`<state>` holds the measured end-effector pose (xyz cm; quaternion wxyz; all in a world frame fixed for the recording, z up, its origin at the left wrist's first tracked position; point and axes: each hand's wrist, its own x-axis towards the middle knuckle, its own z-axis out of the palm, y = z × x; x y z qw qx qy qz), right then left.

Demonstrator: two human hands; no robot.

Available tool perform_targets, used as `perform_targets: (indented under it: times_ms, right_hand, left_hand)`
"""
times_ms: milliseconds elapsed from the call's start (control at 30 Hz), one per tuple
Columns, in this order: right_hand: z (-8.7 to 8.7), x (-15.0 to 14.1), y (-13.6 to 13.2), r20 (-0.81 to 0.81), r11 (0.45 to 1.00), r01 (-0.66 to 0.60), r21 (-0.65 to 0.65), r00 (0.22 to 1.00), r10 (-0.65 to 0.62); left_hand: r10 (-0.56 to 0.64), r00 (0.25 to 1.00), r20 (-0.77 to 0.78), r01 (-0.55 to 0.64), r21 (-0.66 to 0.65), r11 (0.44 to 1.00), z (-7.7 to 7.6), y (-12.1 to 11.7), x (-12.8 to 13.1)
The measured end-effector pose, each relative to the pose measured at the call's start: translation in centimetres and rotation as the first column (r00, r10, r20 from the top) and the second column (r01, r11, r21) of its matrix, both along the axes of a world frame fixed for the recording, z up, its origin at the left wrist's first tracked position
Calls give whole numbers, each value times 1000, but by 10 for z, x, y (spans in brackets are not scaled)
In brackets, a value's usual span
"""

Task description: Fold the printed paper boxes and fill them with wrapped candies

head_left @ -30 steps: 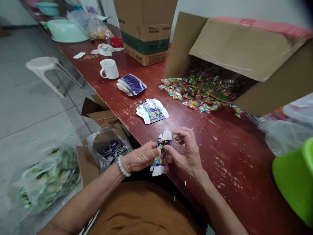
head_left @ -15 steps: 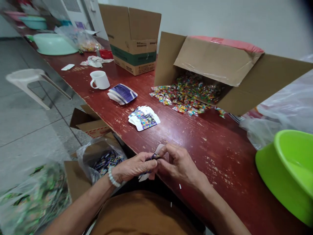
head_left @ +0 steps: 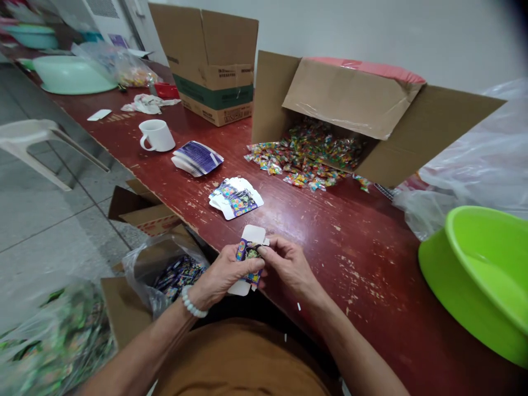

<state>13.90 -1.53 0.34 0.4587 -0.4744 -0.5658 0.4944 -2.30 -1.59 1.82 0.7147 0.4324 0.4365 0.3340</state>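
Left hand (head_left: 225, 272) and right hand (head_left: 291, 265) fingers pinch a small purple printed cardboard carton (head_left: 251, 251) at the counter's (head_left: 363, 275) near edge, its white end flaps unclosed. Flattened printed cartons (head_left: 244, 202) remain fanned beyond; dark patterned packets (head_left: 178, 275) already lie in the plastic-lined cardboard box (head_left: 124, 311) below.

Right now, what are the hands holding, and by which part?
A small printed carton. The left hand grips it with the thumb across its printed face; the right hand holds its right edge near the upper white flap.
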Motion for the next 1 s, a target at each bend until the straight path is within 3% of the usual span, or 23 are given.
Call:
perform_targets:
  times_ms: [67, 233, 400, 500, 600, 733, 833, 933, 1000]
  right_hand:
    - [3, 1, 3, -61, 998, -2, -66, 998, -2]
    - [7, 9, 9, 51, 994, 103, 24, 993, -104]
    - [-1, 2, 5, -168, 983, 168, -71, 970, -178]
    - [-6, -3, 2, -272, 986, 151, -65, 948, -163]
    - [-8, 1, 4, -242, 989, 130, -70, 960, -143]
    - [-10, 13, 16, -282, 980, 10, -200, 957, -68]
    - [-10, 17, 23, -362, 961, -52, -272, 931, -52]
    - [-9, 18, 24, -322, 974, -100, -206, 946, 29]
    - [-9, 17, 22, -211, 989, -80, -122, 976, 53]
  left_hand:
    - [54, 998, -32, -51, 86, 995, -2, 0, 4]
    - [244, 969, -47, -224, 256, 940, -4, -2, 8]
    - [310, 951, -14, -286, 352, 891, -7, -5, 9]
    - [306, 952, -13, -280, 367, 887, -10, -2, 7]
    - [249, 968, -36, -224, 322, 920, -12, 0, 3]
    - [192, 979, -74, -163, 294, 942, -12, 3, 0]
    - [176, 975, -136, -119, 350, 929, -10, 6, -1]
    - [163, 973, -163, -80, 426, 901, -10, 7, -1]
    - [195, 975, -105, -136, 412, 901, -12, 7, 0]
